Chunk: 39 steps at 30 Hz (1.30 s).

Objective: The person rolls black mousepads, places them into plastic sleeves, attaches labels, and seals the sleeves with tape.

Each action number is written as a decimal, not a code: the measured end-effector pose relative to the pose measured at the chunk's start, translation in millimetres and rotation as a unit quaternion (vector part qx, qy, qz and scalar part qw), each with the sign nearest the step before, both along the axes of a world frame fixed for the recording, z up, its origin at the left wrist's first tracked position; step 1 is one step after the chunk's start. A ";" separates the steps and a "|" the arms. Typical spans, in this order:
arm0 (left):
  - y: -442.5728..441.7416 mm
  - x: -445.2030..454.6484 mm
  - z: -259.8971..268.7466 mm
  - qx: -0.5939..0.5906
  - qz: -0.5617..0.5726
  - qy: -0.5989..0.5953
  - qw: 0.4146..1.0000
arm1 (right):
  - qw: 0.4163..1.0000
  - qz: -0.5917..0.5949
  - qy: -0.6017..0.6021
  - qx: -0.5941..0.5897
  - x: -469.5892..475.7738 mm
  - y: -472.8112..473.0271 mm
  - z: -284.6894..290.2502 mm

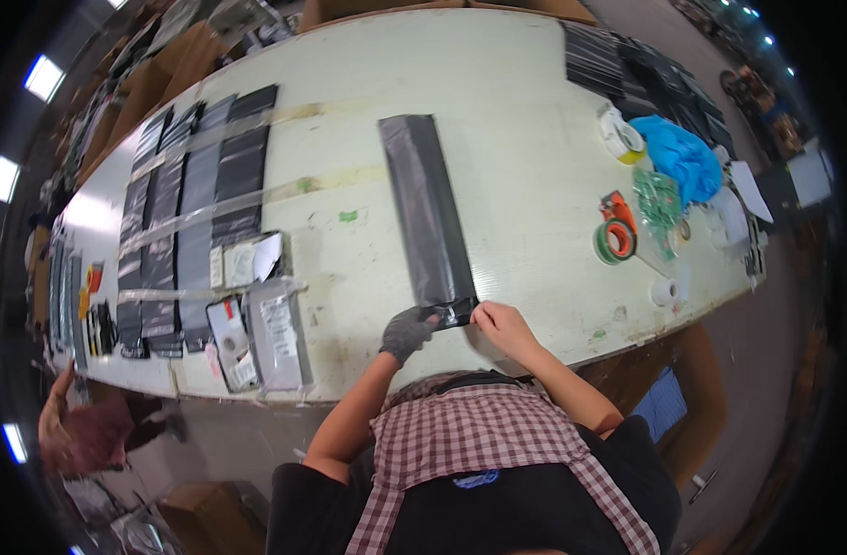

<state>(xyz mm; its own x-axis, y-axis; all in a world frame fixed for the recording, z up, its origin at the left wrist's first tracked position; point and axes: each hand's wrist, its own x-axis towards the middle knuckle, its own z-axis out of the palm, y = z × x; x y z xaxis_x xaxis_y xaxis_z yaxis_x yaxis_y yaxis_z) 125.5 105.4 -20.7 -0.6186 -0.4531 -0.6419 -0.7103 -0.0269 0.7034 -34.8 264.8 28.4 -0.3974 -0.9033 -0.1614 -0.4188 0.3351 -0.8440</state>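
A long, narrow dark plastic mailer bag (427,208) lies lengthwise before me on the white table (506,90), its near end by my body. My left hand (407,335), in a grey glove, grips the left corner of that near end. At the right corner, my bare right hand (504,327) pinches the edge between thumb and fingers. The near end looks folded over, with a shiny black strip (454,313) between my hands. What lies under my fingertips is hidden.
Dark flat packages (239,166) lie in a row on the left under clear tape strips. Nearer sit a tray (232,343) of small items and a labelled grey packet (276,340). On the right are a tape dispenser (615,232), a label roll (665,292), blue plastic (676,156) and stacked black bags (593,59). Another person (87,430) stands at the far left.
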 end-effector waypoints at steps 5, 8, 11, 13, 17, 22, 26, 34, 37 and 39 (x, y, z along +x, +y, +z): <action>23.5 14.0 -52.1 -0.301 -0.094 0.105 0.943 | 0.921 -0.117 -0.371 0.012 48.2 -51.8 -63.6; 9.6 25.9 -38.7 -0.242 -0.036 0.050 0.968 | 0.928 -0.181 -0.322 -0.048 70.9 -76.6 -70.3; -3.5 31.8 -28.1 -0.226 -0.065 0.024 0.972 | 0.967 -0.153 -0.184 -0.085 66.8 -80.5 -106.9; -16.6 32.9 -1.6 -0.209 -0.131 -0.005 0.969 | 0.973 -0.138 -0.164 -0.084 66.7 -77.6 -107.8; -121.1 56.3 30.7 -0.213 -0.113 0.015 0.970 | 0.972 -0.133 -0.167 -0.096 62.3 -68.1 -111.7; -323.2 152.4 25.5 -0.463 0.132 -0.113 0.869 | 0.963 -0.144 -0.215 -0.081 65.5 -69.1 -114.2; -348.8 172.6 -11.8 -0.515 0.019 -0.213 0.830 | 0.965 -0.128 -0.220 -0.061 58.3 -66.0 -106.5; -345.2 184.1 -12.2 -0.530 0.028 -0.150 0.834 | 0.951 -0.140 -0.253 -0.106 62.2 -60.0 -112.4; -348.6 189.5 -7.3 -0.476 0.097 -0.106 0.868 | 0.955 -0.131 -0.258 -0.070 57.4 -59.2 -106.1; -346.1 191.9 -6.3 -0.491 0.095 -0.110 0.859 | 0.946 -0.126 -0.292 -0.065 56.8 -60.4 -103.4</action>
<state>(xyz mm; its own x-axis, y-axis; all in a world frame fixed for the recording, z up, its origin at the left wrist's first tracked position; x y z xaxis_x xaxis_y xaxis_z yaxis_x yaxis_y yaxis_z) 317.4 -240.7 -27.0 -0.3858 -0.9225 0.0147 -0.8777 0.3719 0.3022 22.0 204.4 -74.9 -0.4801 -0.8195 -0.3131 0.2105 0.2389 -0.9480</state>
